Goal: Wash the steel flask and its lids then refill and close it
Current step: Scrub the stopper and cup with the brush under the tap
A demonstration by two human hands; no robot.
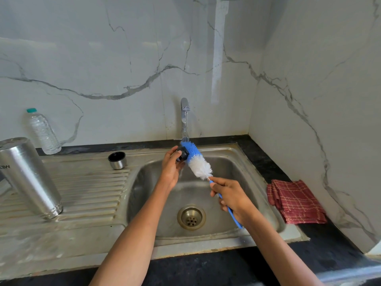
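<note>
Over the sink basin [243, 162], under the tap [184, 112]: left hand [172, 166] pinches the black inner lid [182, 153], right hand [231, 195] grips the bottle brush [198, 159] handle; lid looks small, rigid, wet-slippery, so hold by the rim; steel flask [26, 176] inverted left of the basin.

Over the steel sink [237, 162], the left hand [171, 168] holds a small black lid [183, 153] under the tap [185, 120], from which a thin stream of water runs. The right hand [233, 197] grips the blue handle of a bottle brush [198, 161], whose blue and white bristles press against the lid. On the ribbed drainboard to the left, the steel flask [28, 178] stands upside down and tilted, with a steel cup lid [117, 160] mouth-up behind it. A clear plastic bottle [42, 132] leans against the marble wall. A folded red checked cloth [295, 202] lies on the dark surface [266, 159] right of the sink.
</note>
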